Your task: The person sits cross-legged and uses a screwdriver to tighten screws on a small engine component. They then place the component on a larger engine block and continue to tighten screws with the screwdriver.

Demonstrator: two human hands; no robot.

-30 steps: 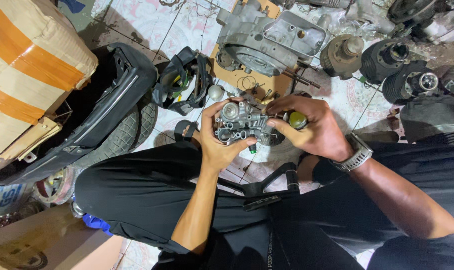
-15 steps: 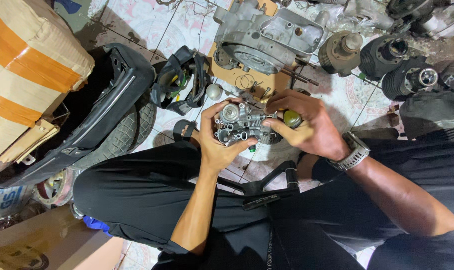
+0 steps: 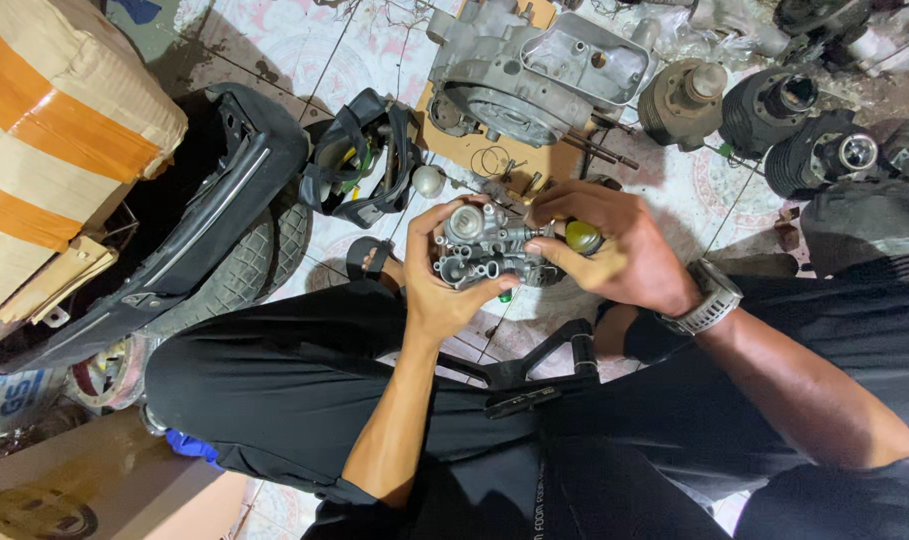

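A patterned tile floor (image 3: pixel 275 40) is crowded with engine parts. Over the person's lap, the left hand (image 3: pixel 445 290) grips a small grey carburettor (image 3: pixel 480 250) from below. The right hand (image 3: pixel 615 250) is clenched on a screwdriver's yellow-green handle (image 3: pixel 583 237); its tip is hidden against the carburettor. A grey engine casing (image 3: pixel 535 70) lies beyond, and dark cylinders (image 3: pixel 795 110) are cut off at the upper right edge.

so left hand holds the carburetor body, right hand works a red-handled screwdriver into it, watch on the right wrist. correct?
One slip: the screwdriver handle is yellow-green, not red, as the head view shows. The rest stands: the left hand holds the carburetor body, the right hand works the tool into it, and the watch sits on the right wrist.
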